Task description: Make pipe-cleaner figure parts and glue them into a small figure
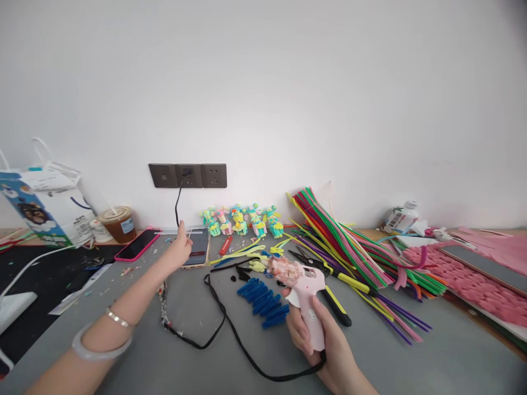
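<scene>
My right hand [315, 329] is wrapped round the handle of a pale pink hot glue gun [310, 285], its crusted nozzle end facing away to the left. A black cord runs from the handle's base across the mat. My left hand [183, 246] reaches over a tablet [197, 249], one finger stretched upward towards the wall socket and the others partly curled. Clear sticks [164, 232] lie just beside that hand; contact cannot be made out. Blue fuzzy pieces [263, 302] lie left of the gun. Pliers [335, 269] with yellow-black handles lie behind it.
Several colourful pipe-cleaner figures [239, 220] stand along the wall below the socket panel [188, 175]. A pipe-cleaner bundle [346, 241] spreads to the right. On the left are a pink-cased phone [137, 245], a drink cup [118, 224] and a carton bag [45, 208].
</scene>
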{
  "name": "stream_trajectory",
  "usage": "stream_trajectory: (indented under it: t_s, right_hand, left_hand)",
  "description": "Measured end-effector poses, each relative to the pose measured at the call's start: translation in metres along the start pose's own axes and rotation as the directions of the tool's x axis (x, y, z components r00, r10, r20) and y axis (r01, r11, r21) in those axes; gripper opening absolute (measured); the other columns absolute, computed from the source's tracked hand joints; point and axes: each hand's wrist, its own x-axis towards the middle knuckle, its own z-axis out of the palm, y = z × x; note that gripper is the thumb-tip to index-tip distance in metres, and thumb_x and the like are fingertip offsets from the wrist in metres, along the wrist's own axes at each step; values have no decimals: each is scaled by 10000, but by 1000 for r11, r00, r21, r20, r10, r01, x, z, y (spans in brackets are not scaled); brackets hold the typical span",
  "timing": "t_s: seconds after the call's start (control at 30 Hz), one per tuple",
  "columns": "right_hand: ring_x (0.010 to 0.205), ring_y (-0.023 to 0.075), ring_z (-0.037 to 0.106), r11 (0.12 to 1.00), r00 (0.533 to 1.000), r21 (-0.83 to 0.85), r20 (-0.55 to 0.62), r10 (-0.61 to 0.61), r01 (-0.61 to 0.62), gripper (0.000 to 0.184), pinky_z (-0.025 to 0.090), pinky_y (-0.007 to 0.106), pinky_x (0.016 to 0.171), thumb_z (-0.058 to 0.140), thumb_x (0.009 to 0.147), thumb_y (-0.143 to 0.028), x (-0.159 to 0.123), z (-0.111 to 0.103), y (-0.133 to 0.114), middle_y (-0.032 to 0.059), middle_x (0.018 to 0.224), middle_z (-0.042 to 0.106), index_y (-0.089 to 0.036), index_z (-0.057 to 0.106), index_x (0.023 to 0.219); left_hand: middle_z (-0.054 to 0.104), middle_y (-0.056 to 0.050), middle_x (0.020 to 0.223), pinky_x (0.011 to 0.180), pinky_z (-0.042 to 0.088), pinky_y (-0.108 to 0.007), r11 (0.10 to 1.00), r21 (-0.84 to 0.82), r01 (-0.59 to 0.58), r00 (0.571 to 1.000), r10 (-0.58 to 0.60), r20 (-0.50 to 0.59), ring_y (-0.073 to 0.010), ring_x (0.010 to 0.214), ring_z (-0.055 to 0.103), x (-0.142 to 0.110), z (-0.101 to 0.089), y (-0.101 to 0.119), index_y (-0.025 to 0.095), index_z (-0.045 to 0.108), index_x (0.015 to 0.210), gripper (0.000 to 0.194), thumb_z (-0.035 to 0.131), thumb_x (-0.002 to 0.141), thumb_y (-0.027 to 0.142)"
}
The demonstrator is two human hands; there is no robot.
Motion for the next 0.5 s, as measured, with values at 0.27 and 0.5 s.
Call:
stream_trajectory:
  t_s: [0.27, 0.5]
  right_hand:
    - [405, 85, 272, 979, 928, -64, -311, -204, 194, 309, 247, 238, 389, 497, 903, -504, 5, -8, -9, -56, 553, 394, -213, 575, 973]
    - [413, 87, 243, 988, 944, -16, -292, -150, 152, 305, 226, 235, 381, 506, 893, -509, 5, -10, -7, -56, 539, 377, -214, 572, 934]
  left_hand:
    - [548, -396, 1190, 841, 480, -424, 942, 320, 98, 988, -54, -143, -369, 1053, 628, 22, 3, -19, -99, 163, 1450, 755, 421, 751, 22]
    - [595, -413, 1057, 845, 481, -483, 916, 364, 170, 975, -103, -195, -432, 1074, 615, 32, -18, -42, -166, 389, 1272, 502, 354, 803, 8]
